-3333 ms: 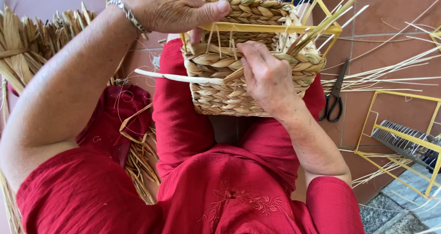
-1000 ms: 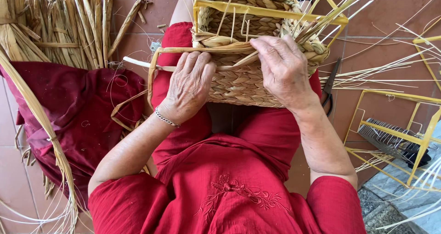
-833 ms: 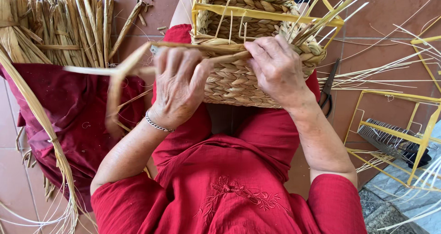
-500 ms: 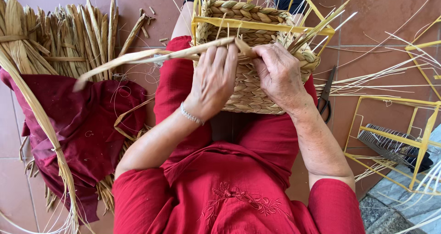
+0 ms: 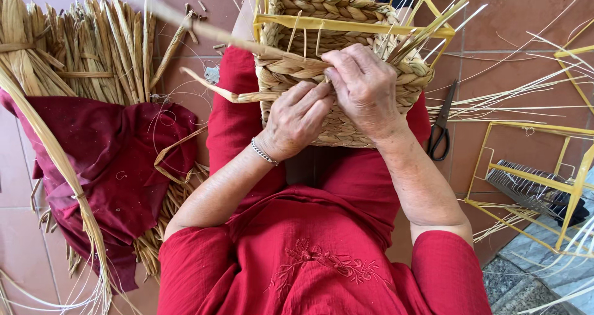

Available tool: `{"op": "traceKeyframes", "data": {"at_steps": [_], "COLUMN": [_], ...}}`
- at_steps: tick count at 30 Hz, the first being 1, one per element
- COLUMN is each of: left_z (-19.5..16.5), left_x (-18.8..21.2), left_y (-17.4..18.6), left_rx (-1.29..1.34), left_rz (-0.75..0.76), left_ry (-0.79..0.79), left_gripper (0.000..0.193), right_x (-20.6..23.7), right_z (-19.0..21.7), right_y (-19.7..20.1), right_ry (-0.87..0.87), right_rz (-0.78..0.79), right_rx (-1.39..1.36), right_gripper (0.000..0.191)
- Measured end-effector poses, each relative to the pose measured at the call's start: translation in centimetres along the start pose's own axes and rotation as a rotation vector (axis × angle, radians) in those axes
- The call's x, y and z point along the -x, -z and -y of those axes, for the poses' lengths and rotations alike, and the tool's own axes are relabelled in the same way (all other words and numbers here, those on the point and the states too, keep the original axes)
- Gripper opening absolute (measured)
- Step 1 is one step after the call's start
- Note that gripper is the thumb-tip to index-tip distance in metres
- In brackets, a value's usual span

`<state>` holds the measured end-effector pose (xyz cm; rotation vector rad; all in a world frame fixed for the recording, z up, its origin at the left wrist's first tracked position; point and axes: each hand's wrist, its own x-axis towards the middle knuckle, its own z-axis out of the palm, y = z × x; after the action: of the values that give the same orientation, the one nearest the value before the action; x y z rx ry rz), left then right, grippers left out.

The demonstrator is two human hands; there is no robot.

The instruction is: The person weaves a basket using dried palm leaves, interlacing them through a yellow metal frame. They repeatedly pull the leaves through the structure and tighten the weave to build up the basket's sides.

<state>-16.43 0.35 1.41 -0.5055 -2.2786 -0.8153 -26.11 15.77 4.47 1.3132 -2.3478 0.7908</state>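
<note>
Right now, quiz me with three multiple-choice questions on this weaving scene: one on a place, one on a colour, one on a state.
1. Where do the scissors lie?
A. on the floor right of the basket
B. inside the basket
C. on the cloth

2. What colour is the wire frame around the basket?
A. blue
B. yellow
C. white

3. What is the left hand doing?
A. resting flat
B. pinching a strand
C. holding scissors

Answers: 1 A, they lie on tile beside it; 2 B, yellow bars cross its top; 3 B, fingertips close on fibre at the basket wall.

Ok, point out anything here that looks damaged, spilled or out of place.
Nothing looks damaged. Loose straw strands lie scattered on the floor tiles around the scissors, and short cut bits sit near the reed bundle. The woven basket looks intact between both hands.
</note>
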Motion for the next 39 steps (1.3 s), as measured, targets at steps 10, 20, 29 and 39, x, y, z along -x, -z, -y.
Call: {"op": "traceKeyframes", "data": {"at_steps": [10,20,29,39], "left_z": [5.4,5.6,4.5,2.8], "left_x": [3.1,1.3,3.3,2.6], "left_y": [2.8,3.8,3.8,5.4], "left_rx": [-0.551,-0.372,0.065,-0.289], "left_rz": [-0.045,0.017,0.250,0.030], "left_ry": [0.208,0.160,0.400,0.097], "left_gripper": [0.020,0.035,0.009,0.030], "right_x": [0.0,0.4,-0.2,0.5], "right_z": [0.4,0.0,0.1,-0.7], "right_y": [0.2,0.1,-1.2,-4.6], "right_ry": [-0.017,-0.023,-0.094,0.094], "right_rz": [0.000,-0.047,-0.157,-0.228], "right_rx": [-0.031,-0.057,-0.029,0.186], "right_gripper": [0.013,0.010,0.020,0.021]}}
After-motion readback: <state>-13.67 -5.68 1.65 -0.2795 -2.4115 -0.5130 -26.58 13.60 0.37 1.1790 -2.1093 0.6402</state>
